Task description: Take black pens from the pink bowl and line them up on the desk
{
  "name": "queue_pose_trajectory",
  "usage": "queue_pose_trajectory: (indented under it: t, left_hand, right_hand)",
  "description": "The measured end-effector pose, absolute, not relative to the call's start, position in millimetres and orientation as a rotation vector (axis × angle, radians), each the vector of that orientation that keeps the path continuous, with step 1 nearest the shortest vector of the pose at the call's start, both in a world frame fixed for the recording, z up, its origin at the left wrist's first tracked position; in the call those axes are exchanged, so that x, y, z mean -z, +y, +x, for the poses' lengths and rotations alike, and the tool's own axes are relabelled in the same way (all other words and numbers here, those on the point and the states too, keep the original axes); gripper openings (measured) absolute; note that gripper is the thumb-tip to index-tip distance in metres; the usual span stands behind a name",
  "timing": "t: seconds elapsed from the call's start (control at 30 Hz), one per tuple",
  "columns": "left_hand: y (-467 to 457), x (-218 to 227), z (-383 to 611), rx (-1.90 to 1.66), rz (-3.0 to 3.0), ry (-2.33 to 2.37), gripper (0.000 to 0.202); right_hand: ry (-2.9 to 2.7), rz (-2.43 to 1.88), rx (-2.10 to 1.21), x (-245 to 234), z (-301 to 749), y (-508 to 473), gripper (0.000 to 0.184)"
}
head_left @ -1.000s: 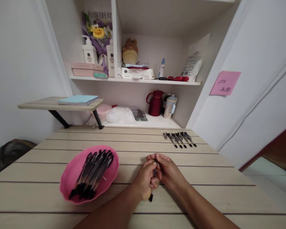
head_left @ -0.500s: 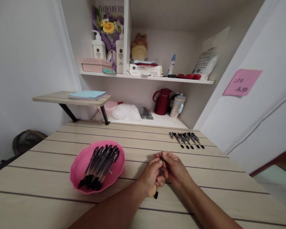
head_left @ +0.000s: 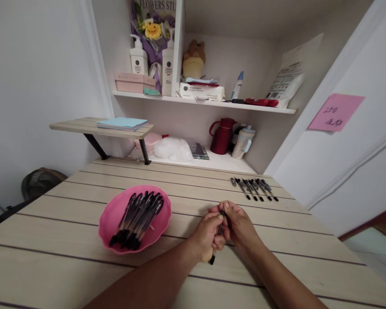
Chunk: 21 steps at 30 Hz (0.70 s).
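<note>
My left hand (head_left: 207,237) is wrapped around the barrel of a black pen (head_left: 212,258), whose lower end pokes out below the fist. My right hand (head_left: 241,226) pinches the pen's upper end, both hands meeting over the wooden table (head_left: 276,240). To the left sits a pink bowl (head_left: 111,219) holding several black pens (head_left: 138,219). A row of several black pens (head_left: 254,189) lies on the table farther back right.
Behind the table, a low shelf holds a red jug (head_left: 221,136), a cup (head_left: 242,141) and a white bag (head_left: 173,149). An upper shelf carries bottles and boxes. A small stand with a blue notebook (head_left: 122,123) is at left. A pink note (head_left: 336,112) sticks on the right wall.
Both hands stay closed on the pen. The view has shifted left and slightly up, so everything sits farther right in the picture.
</note>
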<state>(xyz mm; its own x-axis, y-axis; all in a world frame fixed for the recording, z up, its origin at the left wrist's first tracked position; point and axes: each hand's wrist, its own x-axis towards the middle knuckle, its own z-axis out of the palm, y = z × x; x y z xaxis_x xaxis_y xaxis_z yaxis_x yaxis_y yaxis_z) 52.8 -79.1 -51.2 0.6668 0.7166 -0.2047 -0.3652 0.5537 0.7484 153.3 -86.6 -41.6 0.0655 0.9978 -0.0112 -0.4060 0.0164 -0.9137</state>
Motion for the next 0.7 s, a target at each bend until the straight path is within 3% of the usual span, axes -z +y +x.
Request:
queue_pose_trajectory:
  t: [0.17,0.7]
  left_hand:
    - [-78.6,51.5,52.6,-0.751,0.731,0.583,0.021]
    - [-81.5,55.6,54.0,-0.652,0.781,0.558,0.023]
  right_hand:
    - [-0.803,-0.908,-1.375,43.7,148.9,-86.3,0.033]
    - [-0.636,-0.822,-1.260,42.6,173.2,-73.6,0.022]
